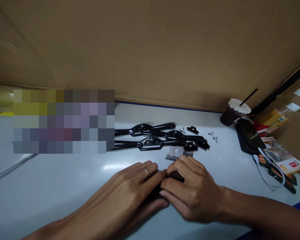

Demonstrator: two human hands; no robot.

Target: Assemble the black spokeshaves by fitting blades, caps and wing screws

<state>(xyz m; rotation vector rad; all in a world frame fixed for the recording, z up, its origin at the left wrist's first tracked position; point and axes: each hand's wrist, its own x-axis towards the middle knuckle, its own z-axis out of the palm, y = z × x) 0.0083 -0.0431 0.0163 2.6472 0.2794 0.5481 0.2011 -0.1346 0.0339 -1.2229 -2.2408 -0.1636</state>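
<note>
My left hand (137, 186), with a ring on one finger, is closed around a black spokeshave (156, 192), mostly covered by the fingers. My right hand (191, 190) grips the same piece from the other side, its fingertips meeting the left hand's. Just beyond lie several black spokeshave bodies (150, 142) with long handles, side by side on the white table. Near them are black lever caps (190, 146), a flat metal blade (175, 152) in what looks like a plastic bag, and silver thumbscrews (213, 136).
A cardboard wall (150, 53) rises behind the table (65, 200). To the right stand a lidded drink cup (236, 111) with a straw, a phone (251, 135), a white cable (269, 183), a bottle (282, 115) and printed packets (282, 155). A blurred patch covers the far left.
</note>
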